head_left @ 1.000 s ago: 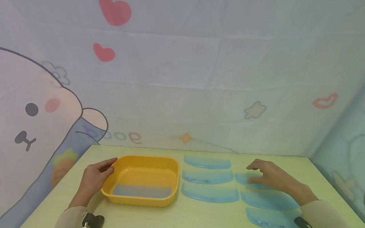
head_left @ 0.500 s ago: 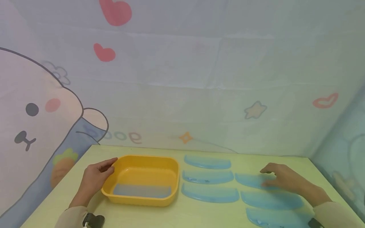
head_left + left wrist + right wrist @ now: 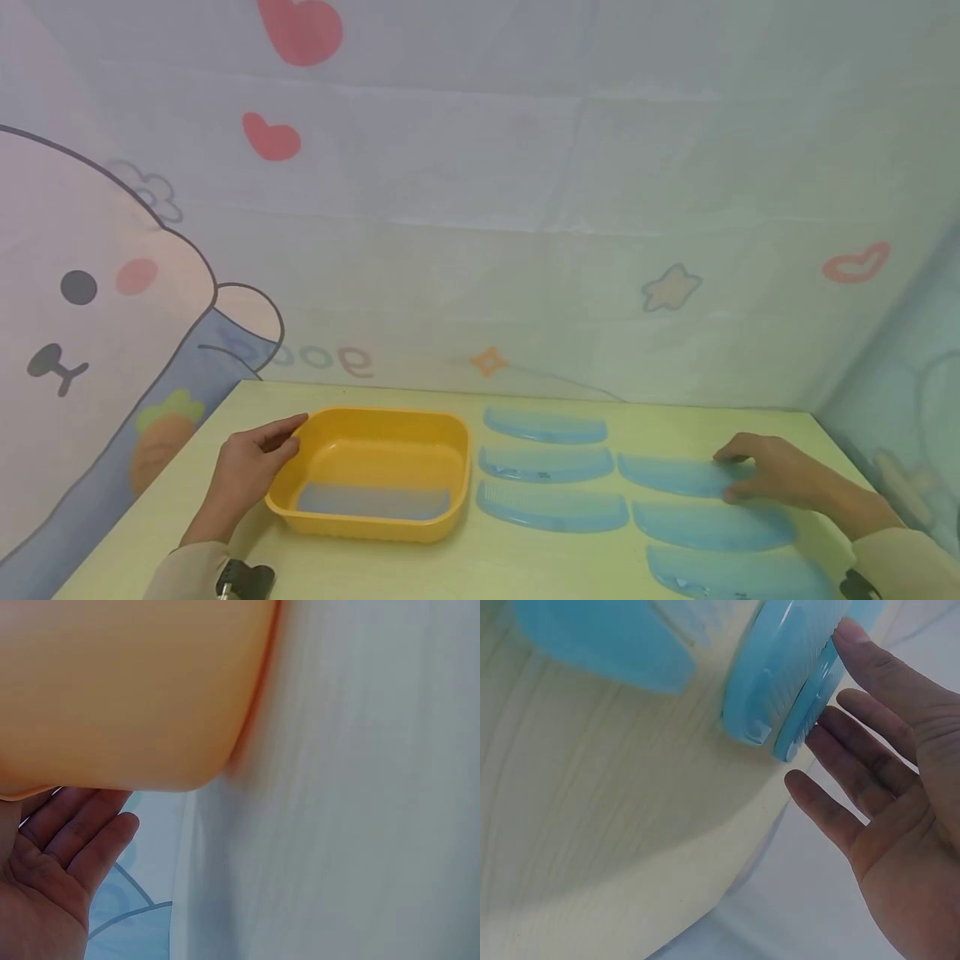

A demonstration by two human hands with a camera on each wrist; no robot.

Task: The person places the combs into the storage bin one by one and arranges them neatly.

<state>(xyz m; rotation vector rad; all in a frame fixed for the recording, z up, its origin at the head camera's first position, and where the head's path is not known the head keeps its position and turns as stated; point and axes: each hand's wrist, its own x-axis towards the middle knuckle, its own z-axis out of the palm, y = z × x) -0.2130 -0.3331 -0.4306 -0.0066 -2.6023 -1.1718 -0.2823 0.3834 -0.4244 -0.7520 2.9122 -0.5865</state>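
My left hand (image 3: 251, 467) holds the left rim of a yellow plastic tray (image 3: 375, 532), thumb and index finger at its edge. In the left wrist view the other fingers (image 3: 101, 851) extend loosely beside the tray wall. A blue comb (image 3: 375, 502) lies inside the tray. My right hand (image 3: 780, 471) is spread over the right end of the farthest comb (image 3: 667, 477) in the right-hand column, thumb at its near side and index finger at its far side. The right wrist view shows this comb (image 3: 802, 724) flat on the table, with the fingertips right at it.
Two more blue combs, a middle one (image 3: 712, 527) and a near one (image 3: 735, 573), lie in front of the right hand. Left of them is a column of three combs (image 3: 551, 508) beside the tray. A printed cloth (image 3: 480, 250) hangs behind the pale table (image 3: 525, 567).
My right hand has moved to the right along the far comb, from its left part to its right end. The left hand, the tray and the combs have stayed put.
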